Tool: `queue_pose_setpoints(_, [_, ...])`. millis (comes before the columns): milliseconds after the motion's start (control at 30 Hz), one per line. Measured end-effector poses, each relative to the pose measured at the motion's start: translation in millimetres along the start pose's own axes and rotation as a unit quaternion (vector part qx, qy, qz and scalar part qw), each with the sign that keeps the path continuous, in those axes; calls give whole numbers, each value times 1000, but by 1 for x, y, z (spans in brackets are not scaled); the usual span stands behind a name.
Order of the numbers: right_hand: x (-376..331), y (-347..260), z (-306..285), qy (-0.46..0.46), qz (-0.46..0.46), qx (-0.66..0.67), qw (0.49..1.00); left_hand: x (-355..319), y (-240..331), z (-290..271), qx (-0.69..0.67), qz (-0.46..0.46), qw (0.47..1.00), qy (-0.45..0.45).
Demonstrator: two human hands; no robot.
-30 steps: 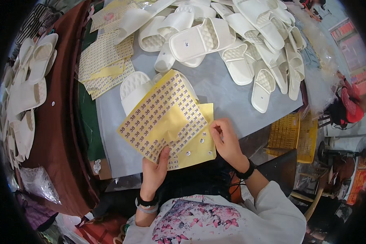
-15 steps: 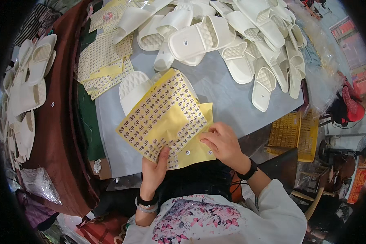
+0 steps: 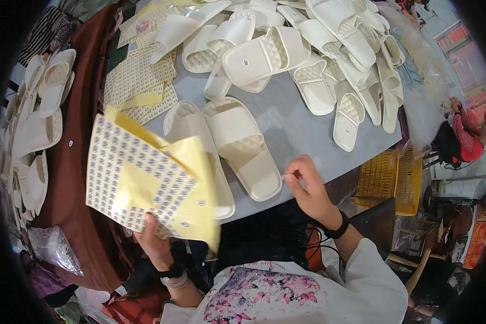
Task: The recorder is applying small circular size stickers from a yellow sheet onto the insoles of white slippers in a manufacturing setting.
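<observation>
My left hand (image 3: 154,245) grips yellow sticker sheets (image 3: 181,208) by their lower edge, thumb on top; they are tilted and partly blurred. On the front sheet, rows of small printed labels surround a bare yellow patch. My right hand (image 3: 310,189) is pinched, with a tiny pale sticker (image 3: 284,176) at the fingertips, close to the toe of a cream slipper (image 3: 247,154). That slipper lies on its side of a pair, sole down. Its mate, another cream slipper (image 3: 198,143), sits to the left, partly covered by the sheets.
Many cream slippers (image 3: 254,62) are heaped across the far side of the grey table (image 3: 302,143). More sticker sheets (image 3: 137,81) lie at the back left. Further slippers (image 3: 38,129) rest on brown cloth (image 3: 83,178) at left. A yellow crate (image 3: 378,175) stands beyond the table's right edge.
My left hand has swung the sheets left and down, uncovering the pair of slippers. My right hand has come away from the sheets and moved slightly right, still pinched.
</observation>
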State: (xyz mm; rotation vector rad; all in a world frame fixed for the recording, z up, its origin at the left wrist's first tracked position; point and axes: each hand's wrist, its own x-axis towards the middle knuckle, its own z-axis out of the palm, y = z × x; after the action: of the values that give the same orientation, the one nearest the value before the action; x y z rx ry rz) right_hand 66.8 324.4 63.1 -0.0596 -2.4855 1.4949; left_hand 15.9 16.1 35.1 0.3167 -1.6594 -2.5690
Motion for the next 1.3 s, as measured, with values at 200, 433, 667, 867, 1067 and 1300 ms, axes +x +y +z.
queue_pose_setpoints(200, [24,3,24,-64,-52,-147,986,17,-21,-34,-25,-56,998,22])
queue_pose_setpoints(433, [28,13,33,-77,-55,-195,976,8,-20,-12,-58,-98,993,-5])
queue_pose_setpoints(667, [38,15,25,-83,99,-62,990,12,-31,-35,-57,-165,980,-94])
queue_pose_setpoints(867, [39,36,45,-5,117,-62,991,12,-25,-14,-81,-76,992,-53])
queue_pose_setpoints(1067, [28,34,40,-22,92,17,995,20,-6,-25,-4,-82,996,29])
queue_pose_setpoints(1300, [26,32,34,-27,64,21,997,29,20,-34,1,-129,992,-8])
